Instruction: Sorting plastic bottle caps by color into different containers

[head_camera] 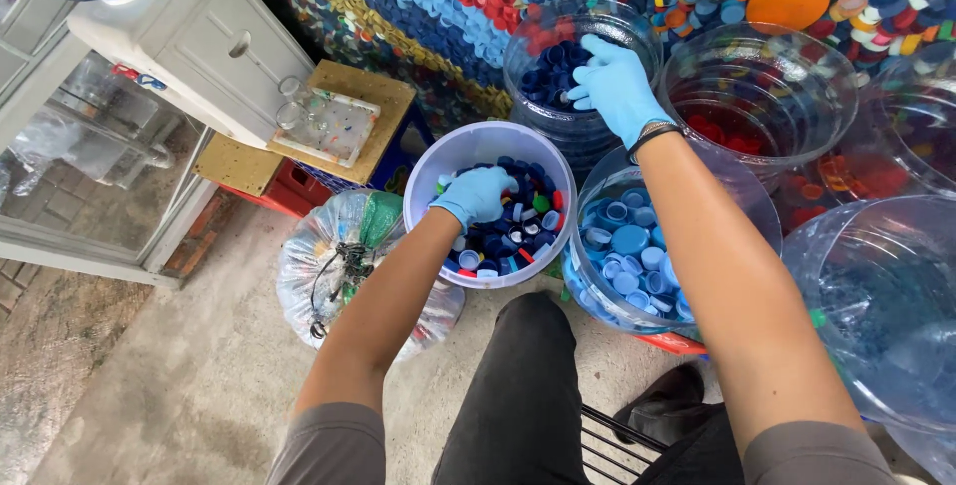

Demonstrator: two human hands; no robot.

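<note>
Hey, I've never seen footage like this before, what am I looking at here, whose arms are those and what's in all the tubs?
This is one picture from a camera worn on a person's head, looking down, so the arms are the wearer's own. Both hands wear blue gloves. The left hand is down in a white bucket of mixed plastic bottle caps, mostly dark blue; whether its grip holds a cap cannot be seen. The right hand reaches over a clear jar holding dark blue caps. Nearby stand a clear tub of light blue caps and another of red caps. A tied plastic bag sits on the concrete floor.
</note>
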